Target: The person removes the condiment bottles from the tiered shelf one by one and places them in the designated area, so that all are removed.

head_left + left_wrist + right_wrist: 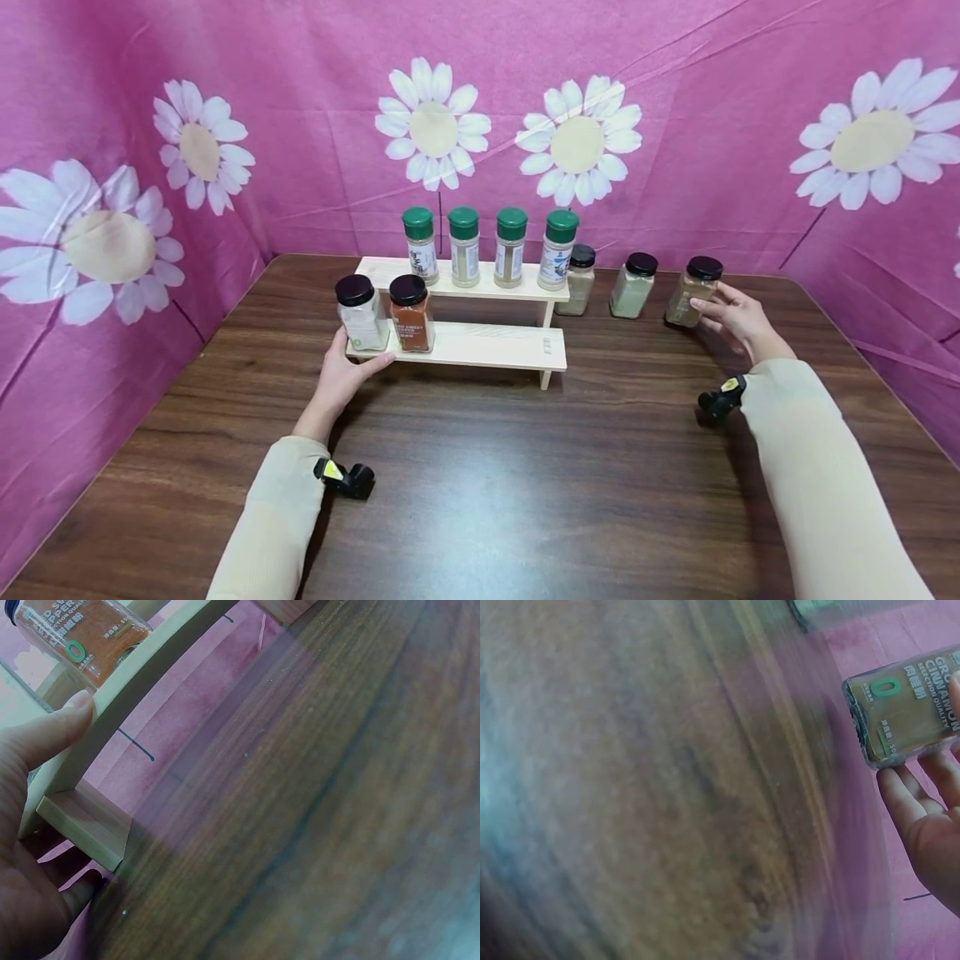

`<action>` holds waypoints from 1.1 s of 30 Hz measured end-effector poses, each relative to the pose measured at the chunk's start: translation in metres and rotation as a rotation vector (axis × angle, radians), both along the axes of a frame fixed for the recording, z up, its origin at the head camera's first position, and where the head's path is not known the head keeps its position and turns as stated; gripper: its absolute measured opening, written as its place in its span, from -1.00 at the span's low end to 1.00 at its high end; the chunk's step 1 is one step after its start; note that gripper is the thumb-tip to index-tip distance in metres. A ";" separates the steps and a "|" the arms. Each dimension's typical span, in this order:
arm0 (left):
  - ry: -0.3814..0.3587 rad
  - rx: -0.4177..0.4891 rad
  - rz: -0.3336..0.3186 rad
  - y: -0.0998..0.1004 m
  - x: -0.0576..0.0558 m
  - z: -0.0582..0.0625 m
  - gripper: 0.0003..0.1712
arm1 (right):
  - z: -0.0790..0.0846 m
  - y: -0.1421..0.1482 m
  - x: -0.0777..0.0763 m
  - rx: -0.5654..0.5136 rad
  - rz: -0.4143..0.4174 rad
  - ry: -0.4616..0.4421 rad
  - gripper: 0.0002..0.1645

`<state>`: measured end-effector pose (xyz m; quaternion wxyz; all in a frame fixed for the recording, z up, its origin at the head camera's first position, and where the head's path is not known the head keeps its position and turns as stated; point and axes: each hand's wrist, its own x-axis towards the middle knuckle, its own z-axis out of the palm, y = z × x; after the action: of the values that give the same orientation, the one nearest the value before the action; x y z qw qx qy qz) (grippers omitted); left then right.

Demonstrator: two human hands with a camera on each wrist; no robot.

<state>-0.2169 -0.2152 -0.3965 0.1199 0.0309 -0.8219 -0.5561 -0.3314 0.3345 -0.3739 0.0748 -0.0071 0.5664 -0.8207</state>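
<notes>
My left hand [341, 379] grips the left end of a two-step wooden spice rack [495, 346]; in the left wrist view the thumb lies along the lower shelf's front edge and the fingers reach behind its leg. A jar of white powder [363, 315] and a jar of red sweet pepper [412, 317], both black-capped, stand on that shelf beside the hand. Over at the right, my right hand [738, 319] holds a black-capped ground cinnamon jar [684, 300] between thumb and fingers. Its label [922, 697] shows in the right wrist view.
Several green-capped shakers [465, 250] line the upper shelf. Right of the rack, a jar of pale green powder [632, 287] stands on the dark wooden table [465, 483], and another black-capped jar [577, 287] is partly hidden behind the rack. A pink flowered cloth [300, 167] hangs behind.
</notes>
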 end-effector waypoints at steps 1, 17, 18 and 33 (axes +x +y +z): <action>-0.003 0.003 -0.001 0.000 0.000 0.001 -0.08 | 0.000 0.000 0.000 -0.008 0.001 -0.003 -0.57; -0.010 0.036 -0.003 0.015 0.018 0.028 -0.15 | -0.006 0.003 -0.002 -0.034 -0.016 -0.044 -0.45; -0.011 0.034 -0.001 0.015 0.018 0.028 -0.15 | -0.006 0.003 -0.003 -0.032 -0.007 -0.044 -0.38; -0.009 0.029 -0.003 0.016 0.018 0.029 -0.15 | -0.007 0.015 -0.005 0.012 0.133 -0.049 0.00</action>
<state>-0.1989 -0.1996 -0.3674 0.1149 0.0337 -0.8143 -0.5680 -0.3361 0.3499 -0.3810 0.1432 -0.0239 0.5676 -0.8104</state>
